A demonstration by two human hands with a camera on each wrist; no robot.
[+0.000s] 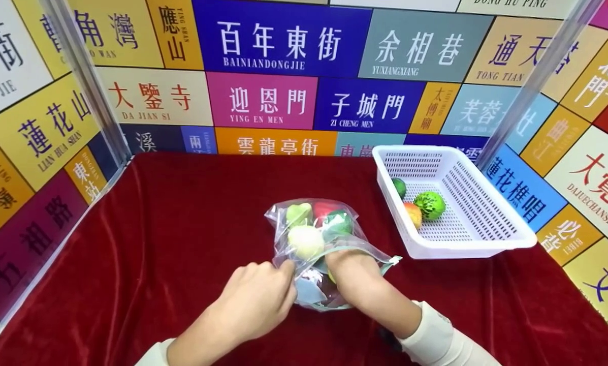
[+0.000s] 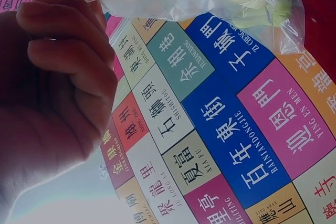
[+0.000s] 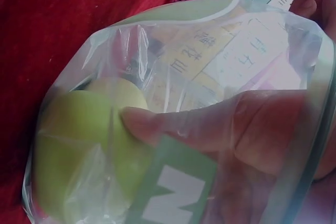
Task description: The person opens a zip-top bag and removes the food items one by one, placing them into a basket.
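Note:
A clear zip plastic bag (image 1: 311, 300) lies on the red cloth, in the middle of the head view. Inside it show a pale green round fruit (image 1: 305, 241), a light green fruit (image 1: 298, 214), a dark green one (image 1: 338, 223) and something red (image 1: 326, 208). My left hand (image 1: 263, 295) grips the bag's left edge with curled fingers. The right hand (image 1: 352, 272) reaches in through the bag's mouth. Through the plastic in the right wrist view, its thumb lies against a smooth green fruit (image 3: 73, 135); the other fingers are largely hidden.
To the right stands a white plastic basket (image 1: 486, 203). Along its left side lie a spotted green fruit (image 1: 429, 205), an orange-yellow fruit (image 1: 413, 214) and a dark green one (image 1: 398, 187). Panels with street names (image 1: 283, 40) and clear posts (image 1: 88, 76) border the table.

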